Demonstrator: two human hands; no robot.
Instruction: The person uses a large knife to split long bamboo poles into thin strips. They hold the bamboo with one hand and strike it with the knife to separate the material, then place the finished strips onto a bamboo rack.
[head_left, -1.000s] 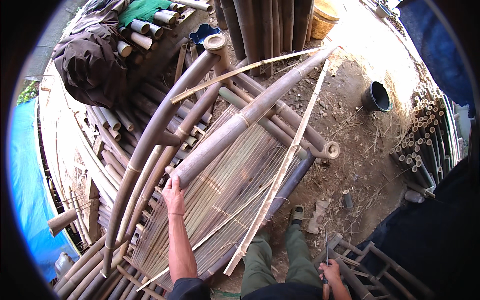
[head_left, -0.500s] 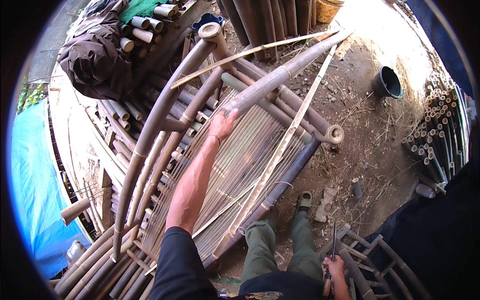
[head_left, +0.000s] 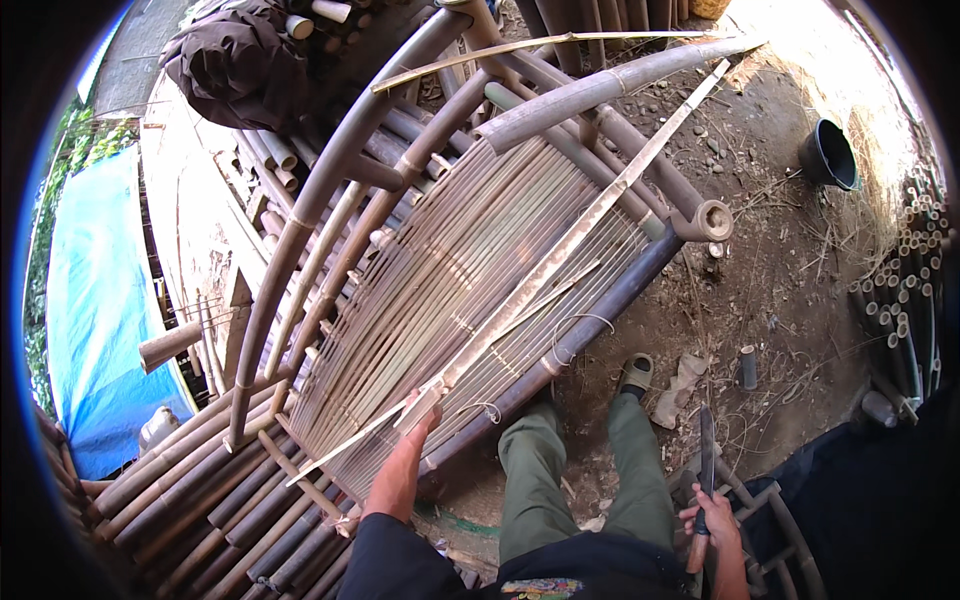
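Note:
My left hand [head_left: 422,408] is closed around the near end of a long, pale split-bamboo strip [head_left: 560,265]. The strip slants across the slatted seat of a bamboo bench [head_left: 400,300], its far end past the bench's end rail. A thinner strip [head_left: 545,303] lies partly under it. At the lower right, my right hand [head_left: 712,522] grips a long knife [head_left: 707,450] by its handle, blade pointing up and away from me. Across the bench's far end rests a thick piece of bamboo [head_left: 610,83], with no hand on it.
Bamboo poles [head_left: 210,530] are stacked at the lower left, near a blue tarp [head_left: 100,310]. Right of the bench are a black bucket [head_left: 828,155] and a bundle of cut bamboo [head_left: 905,270]. A smaller bamboo frame [head_left: 775,520] stands by my right hand.
My left hand has let go of the thick bamboo, come back toward me and taken hold of the long strip's near end. The view has shifted; the knife stays in my right hand.

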